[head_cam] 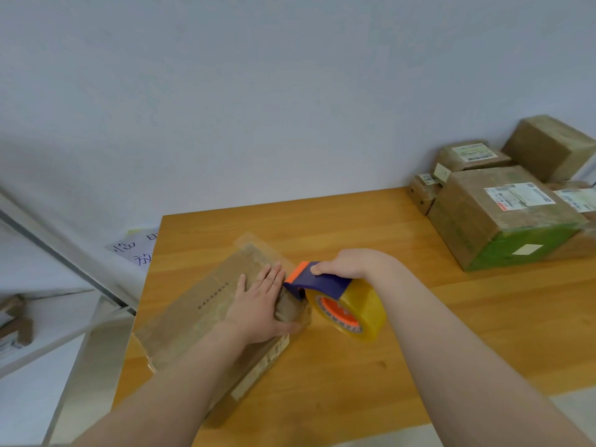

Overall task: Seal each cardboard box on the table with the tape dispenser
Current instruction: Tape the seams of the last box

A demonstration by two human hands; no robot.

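Note:
A flat brown cardboard box (200,317) lies at the left of the wooden table (354,366), with glossy tape over its top. My left hand (258,304) lies flat on the box's right end, fingers straight, thumb down the side. My right hand (351,262) grips the blue and orange tape dispenser (317,280), which carries a roll of clear yellowish tape (351,312). The dispenser's orange front edge sits against the box's right end, beside my left fingertips.
Several taped cardboard boxes (503,217) with shipping labels are stacked at the table's back right corner. A white shelf frame (64,253) stands to the left, and a paper with writing (135,250) lies behind the table's left edge. A pale wall is behind.

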